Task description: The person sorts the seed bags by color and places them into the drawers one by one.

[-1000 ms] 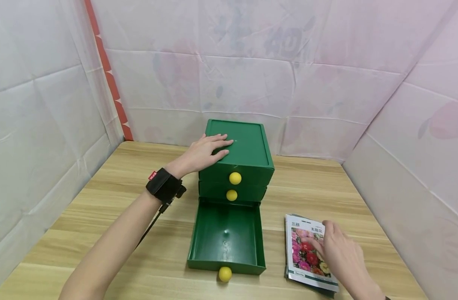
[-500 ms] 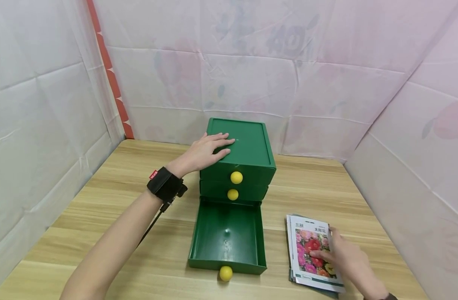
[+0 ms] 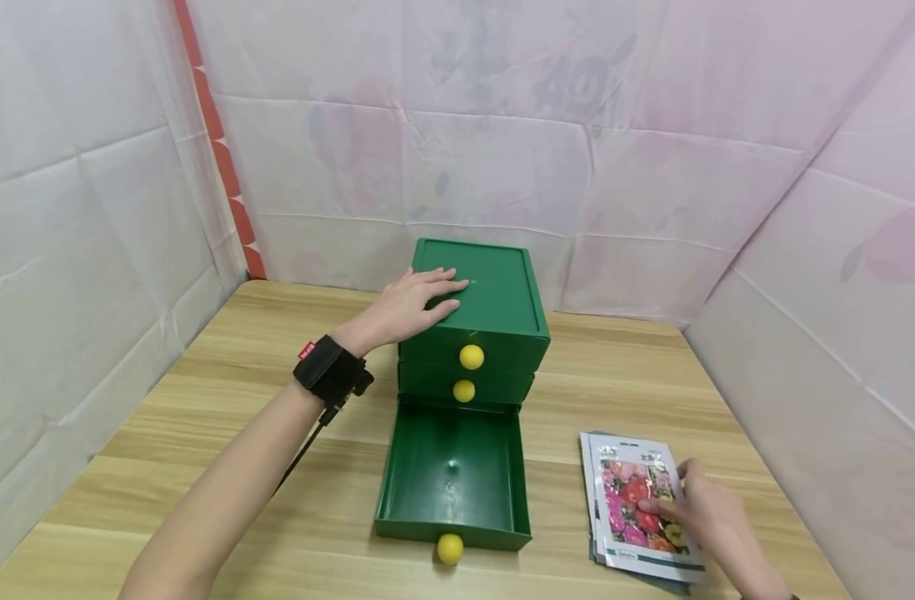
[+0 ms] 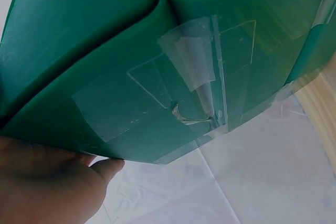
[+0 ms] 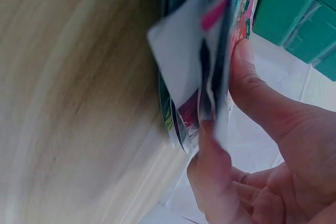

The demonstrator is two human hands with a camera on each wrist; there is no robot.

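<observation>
- At the near right corner of the wooden table (image 3: 225, 433), the right hand (image 3: 716, 525) pinches a stack of flower seed packets (image 3: 641, 508): the thumb lies on the printed face of the top packet and, in the right wrist view, a finger is tucked under the edges, which lift off the wood and fan apart. That grip probably serves to peel packets off the flat surface.
- The packets lie just right of the open bottom drawer (image 3: 453, 483), near it but not touching.
- At the near middle, that drawer is pulled fully toward the person, its yellow ball knob (image 3: 450, 548) at the front edge. Its green floor shows nothing lying in it.
- Farther back, the green three-drawer cabinet (image 3: 495, 292) stands in the middle of the table. Its two upper drawers are closed, each with a yellow knob on its front.
- The left hand (image 3: 412, 302) rests flat on the cabinet's top at the left edge, fingers straight and gripping nothing, probably steadying the light plastic box. The left wrist view shows clear tape patches on the cabinet's side.
- A black wrist strap (image 3: 328, 372) circles the left forearm.
- The table is pale wood grain. White creased sheeting with faint pink flower prints (image 3: 502, 125) closes it in at the left, far and right, and an orange-red strip (image 3: 217, 150) runs down the far left corner.
</observation>
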